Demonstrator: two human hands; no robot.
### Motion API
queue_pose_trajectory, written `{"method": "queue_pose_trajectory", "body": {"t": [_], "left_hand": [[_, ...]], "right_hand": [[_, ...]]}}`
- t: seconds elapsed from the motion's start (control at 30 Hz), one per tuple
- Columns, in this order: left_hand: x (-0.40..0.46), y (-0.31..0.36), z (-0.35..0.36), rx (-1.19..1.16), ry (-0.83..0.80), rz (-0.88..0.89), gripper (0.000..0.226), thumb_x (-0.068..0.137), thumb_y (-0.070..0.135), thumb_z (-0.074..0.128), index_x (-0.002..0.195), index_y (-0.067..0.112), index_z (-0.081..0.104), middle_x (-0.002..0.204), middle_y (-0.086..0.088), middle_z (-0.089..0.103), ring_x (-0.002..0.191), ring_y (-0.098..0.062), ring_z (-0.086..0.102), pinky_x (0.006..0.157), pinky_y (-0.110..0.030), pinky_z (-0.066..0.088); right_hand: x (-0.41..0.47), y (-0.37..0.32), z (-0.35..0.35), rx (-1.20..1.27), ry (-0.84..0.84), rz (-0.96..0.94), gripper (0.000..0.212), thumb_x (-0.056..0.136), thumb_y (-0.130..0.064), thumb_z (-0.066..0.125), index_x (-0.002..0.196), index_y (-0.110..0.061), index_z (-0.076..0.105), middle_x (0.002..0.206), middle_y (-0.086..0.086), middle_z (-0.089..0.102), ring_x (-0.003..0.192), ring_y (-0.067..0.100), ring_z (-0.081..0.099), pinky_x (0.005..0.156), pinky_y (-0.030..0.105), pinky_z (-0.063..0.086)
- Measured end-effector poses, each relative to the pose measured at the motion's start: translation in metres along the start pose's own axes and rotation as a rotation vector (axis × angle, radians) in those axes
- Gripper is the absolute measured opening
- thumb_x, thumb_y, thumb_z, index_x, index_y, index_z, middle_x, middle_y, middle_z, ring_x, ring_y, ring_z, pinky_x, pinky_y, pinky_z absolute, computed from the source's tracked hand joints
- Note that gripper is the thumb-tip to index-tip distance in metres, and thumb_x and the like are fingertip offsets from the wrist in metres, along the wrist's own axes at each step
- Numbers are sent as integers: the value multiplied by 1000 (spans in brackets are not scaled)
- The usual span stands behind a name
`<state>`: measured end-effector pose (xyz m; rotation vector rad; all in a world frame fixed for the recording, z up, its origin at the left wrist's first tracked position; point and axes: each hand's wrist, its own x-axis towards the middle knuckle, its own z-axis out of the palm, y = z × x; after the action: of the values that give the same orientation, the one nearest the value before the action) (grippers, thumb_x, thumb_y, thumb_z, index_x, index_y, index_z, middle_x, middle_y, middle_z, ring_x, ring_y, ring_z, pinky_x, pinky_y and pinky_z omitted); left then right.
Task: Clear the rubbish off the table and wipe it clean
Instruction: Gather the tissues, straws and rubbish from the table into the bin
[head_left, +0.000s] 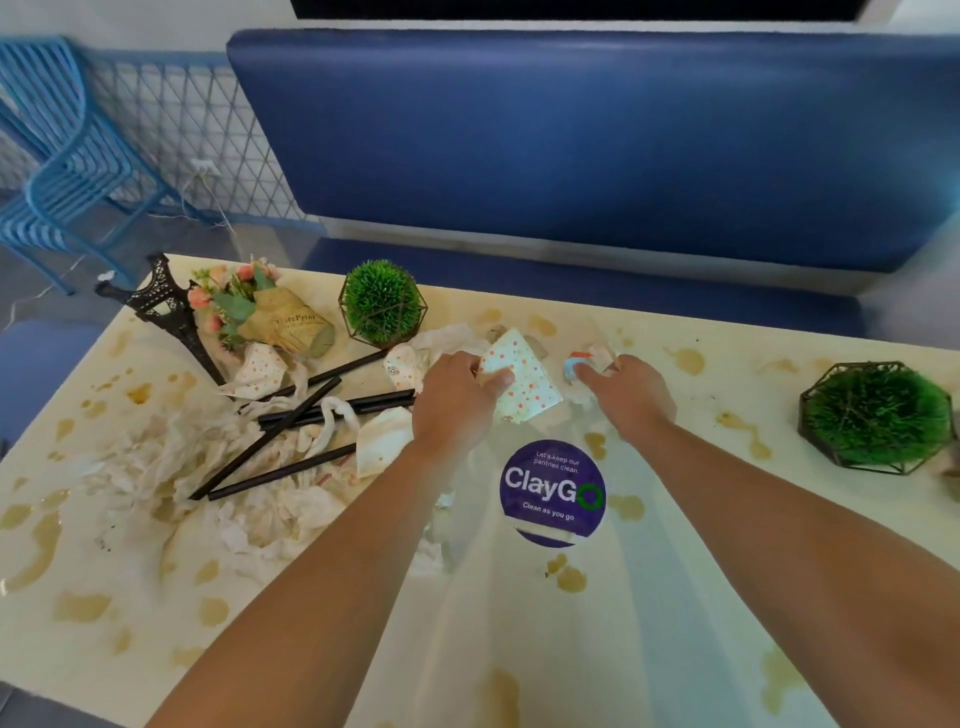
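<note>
- Rubbish covers the left half of the table (675, 597): crumpled tissues (156, 467), black straws (291, 431) crossed over them, and spotted paper wrappers (260, 366) scattered from about nine o'clock to eleven o'clock of my hands.
- My left hand (457, 400) grips a spotted paper cup (524, 384), thumb pressed across its side and fingers curled behind it. The cup lies tilted, its mouth towards twelve o'clock.
- My right hand (628, 395) reaches into a small crumpled wrapper (587, 364) with red and blue print, just at three o'clock of the cup. My fingertips pinch it, the fingers bent round its edge.
- A clear plastic bag (545, 623) spreads under both forearms, running towards six o'clock; it is see-through, and its edges are hard to follow.
- Under the bag, at six o'clock of the cup, sits a round purple sticker (553, 491) reading "ClayGo".
- Brown spill stains (688, 359) dot the whole tabletop, heavier at the seven o'clock corner.
- At eleven o'clock of my left hand stands a round green plant (382, 301) in a wire frame; further towards ten o'clock, a small bouquet (249, 306) in paper lies beside a black Eiffel Tower model (166, 306).
- A second green plant (878, 415) in a wire frame stands at three o'clock, well apart from my right hand.
- A blue padded bench (571, 145) fills the far side at twelve o'clock, and a blue wire chair (62, 156) stands at ten o'clock.
</note>
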<state>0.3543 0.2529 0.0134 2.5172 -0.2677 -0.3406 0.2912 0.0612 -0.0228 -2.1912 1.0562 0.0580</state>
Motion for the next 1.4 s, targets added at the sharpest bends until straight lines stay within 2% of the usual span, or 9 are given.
{"method": "queue_pose_trajectory", "body": {"t": [0.1,0.23,0.33,0.4,0.53,0.73,1.03,1.23,1.4], "left_hand": [[10,5,4,-28,10,-2,42,92,54,54,108,16,57,98,2,50,96,-23,55,71,-35,42],[21,9,8,-12,22,-3,42,92,55,53,112,18,57,99,5,50,95,-20,54,71,-33,40],[27,8,12,-18,21,14,42,92,54,54,115,19,56,99,6,49,96,-18,53,73,-34,43],[28,6,14,-11,13,31,44,91,55,54,117,20,56,100,6,49,97,-18,53,75,-35,46],[31,3,19,-1,6,42,45,90,57,54,119,22,55,103,6,51,100,-18,54,79,-41,50],[27,-1,18,-8,2,32,44,90,56,55,118,23,56,104,8,51,100,-15,54,75,-36,48],[9,12,13,-179,-30,18,41,88,52,62,110,18,57,96,9,60,87,-11,58,65,-25,40],[-17,32,15,-204,-99,94,30,89,49,61,95,21,51,87,8,58,77,-9,54,62,-28,39],[-44,49,18,-186,-200,231,30,90,48,59,95,19,51,82,4,58,74,-12,56,61,-24,40]], "right_hand": [[14,0,0,-16,7,21,38,86,-45,64,112,-20,54,104,0,66,67,18,60,56,30,50],[27,-3,3,-14,-40,24,72,82,-48,72,140,-25,34,125,4,61,66,17,59,48,25,47],[37,-5,9,-68,-60,-18,87,77,-55,73,145,-28,27,133,5,58,84,24,64,65,36,59],[39,-5,14,-198,-72,-63,83,81,-59,67,146,-29,25,132,4,58,92,26,65,62,29,54],[44,-9,21,-281,-76,-80,63,90,-52,60,139,-25,31,122,1,63,78,18,62,47,22,32],[41,-6,25,-339,-44,-83,23,100,-25,48,121,-17,40,96,2,62,63,18,56,47,27,36],[16,9,11,200,-64,94,45,99,-40,48,131,-8,50,128,11,45,89,26,56,50,25,36],[-26,29,-18,498,-72,208,35,99,-34,49,118,-5,52,79,1,49,62,15,44,50,27,32],[-78,47,-48,737,3,277,24,100,-30,46,123,-24,49,87,2,48,65,15,40,50,24,32]]}}
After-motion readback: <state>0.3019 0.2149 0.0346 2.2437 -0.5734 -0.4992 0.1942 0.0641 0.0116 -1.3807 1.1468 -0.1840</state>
